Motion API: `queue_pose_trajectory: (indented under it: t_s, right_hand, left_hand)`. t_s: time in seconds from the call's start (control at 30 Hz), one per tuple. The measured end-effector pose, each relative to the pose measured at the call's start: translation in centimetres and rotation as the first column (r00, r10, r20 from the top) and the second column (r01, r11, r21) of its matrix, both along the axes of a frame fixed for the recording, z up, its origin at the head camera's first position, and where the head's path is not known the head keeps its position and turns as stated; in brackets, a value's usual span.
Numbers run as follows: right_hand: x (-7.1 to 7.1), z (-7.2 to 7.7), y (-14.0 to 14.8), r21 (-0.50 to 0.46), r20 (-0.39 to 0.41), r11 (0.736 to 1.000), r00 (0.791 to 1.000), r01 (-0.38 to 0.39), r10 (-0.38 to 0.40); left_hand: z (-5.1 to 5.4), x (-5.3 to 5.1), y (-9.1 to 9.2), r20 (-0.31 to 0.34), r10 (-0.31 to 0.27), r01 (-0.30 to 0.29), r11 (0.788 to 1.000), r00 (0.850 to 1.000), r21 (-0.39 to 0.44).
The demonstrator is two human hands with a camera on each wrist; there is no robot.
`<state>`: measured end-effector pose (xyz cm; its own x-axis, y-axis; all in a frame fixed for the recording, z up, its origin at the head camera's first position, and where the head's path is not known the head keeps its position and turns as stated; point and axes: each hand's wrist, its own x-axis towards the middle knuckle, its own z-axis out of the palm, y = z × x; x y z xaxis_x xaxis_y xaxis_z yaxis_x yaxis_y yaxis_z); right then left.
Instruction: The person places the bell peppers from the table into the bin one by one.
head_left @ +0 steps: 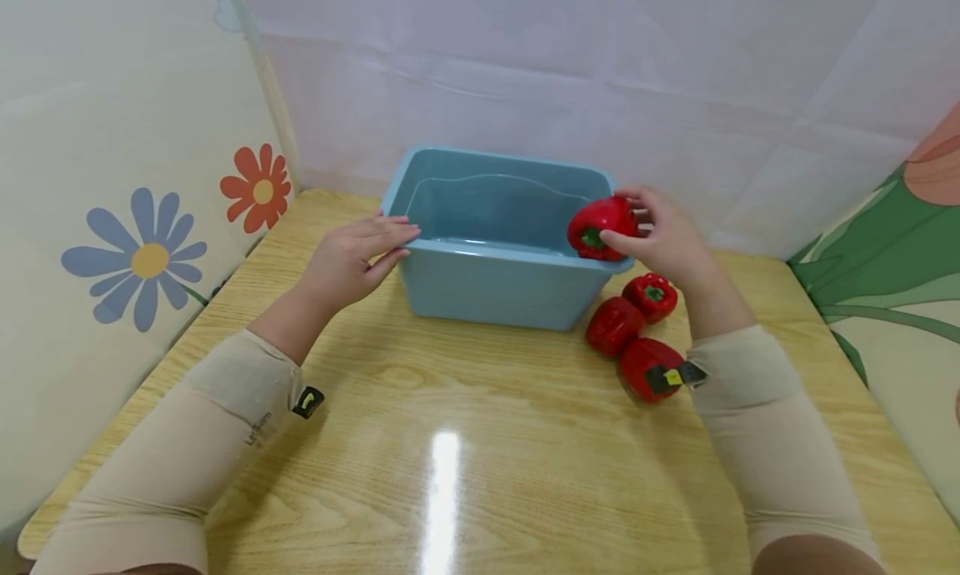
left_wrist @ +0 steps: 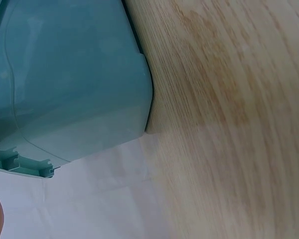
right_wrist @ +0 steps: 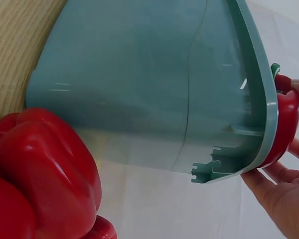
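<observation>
The right hand [head_left: 663, 237] clasps a red pepper [head_left: 597, 223] over the right end of the blue bin [head_left: 495, 287]; the left hand [head_left: 352, 254] rests straight-fingered on its rim. That glossy skin could slip, dropping it onto the three loose peppers [head_left: 615, 327] outside.

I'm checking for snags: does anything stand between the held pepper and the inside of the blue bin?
Nothing visible does. The pepper in the right hand is at the open top of the bin, near its right end; the left hand rests at the opposite end, and three other peppers lie outside.
</observation>
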<state>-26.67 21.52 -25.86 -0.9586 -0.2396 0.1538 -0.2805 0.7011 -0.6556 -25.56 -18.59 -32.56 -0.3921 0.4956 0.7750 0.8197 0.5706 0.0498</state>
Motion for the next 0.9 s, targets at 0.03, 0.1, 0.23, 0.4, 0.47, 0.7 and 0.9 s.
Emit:
queue_pose_trajectory:
  t_s: [0.03, 0.1, 0.23, 0.4, 0.47, 0.7, 0.9]
  right_hand:
    - [0.0, 0.0, -0.06, 0.0, -0.001, 1.0, 1.0, 0.002, -0.002]
    - [-0.04, -0.03, -0.17, 0.002, -0.004, 1.0, 1.0, 0.006, -0.006]
    - [-0.11, -0.09, -0.3, 0.007, -0.004, 1.0, 1.0, 0.007, -0.007]
    - [-0.12, -0.15, -0.33, 0.005, 0.001, 1.0, 1.0, -0.003, 0.003]
    - [-0.11, -0.18, -0.33, 0.0, 0.002, 1.0, 1.0, -0.006, 0.006]
    - [-0.1, -0.19, -0.3, -0.006, -0.001, 1.0, 1.0, -0.01, 0.01]
    - [-0.13, -0.3, -0.22, -0.011, -0.001, 1.0, 1.0, -0.019, 0.019]
  left_hand:
    - [0.02, 0.01, 0.0, 0.0, 0.0, 0.0, 1.0, 1.0, -0.001]
    - [0.04, 0.05, -0.01, 0.001, 0.002, -0.002, 1.0, 1.0, 0.001]
    - [-0.02, -0.02, -0.03, 0.004, 0.005, -0.005, 1.0, 1.0, 0.003]
    - [-0.04, 0.0, -0.06, 0.006, 0.01, -0.01, 1.0, 1.0, 0.002]
    - [-0.03, 0.02, -0.05, 0.005, 0.012, -0.012, 1.0, 1.0, 0.001]
    - [0.1, 0.11, 0.03, 0.006, 0.009, -0.009, 1.0, 1.0, 0.004]
    - [0.15, 0.18, 0.05, 0.007, 0.003, -0.003, 1.0, 1.0, 0.006]
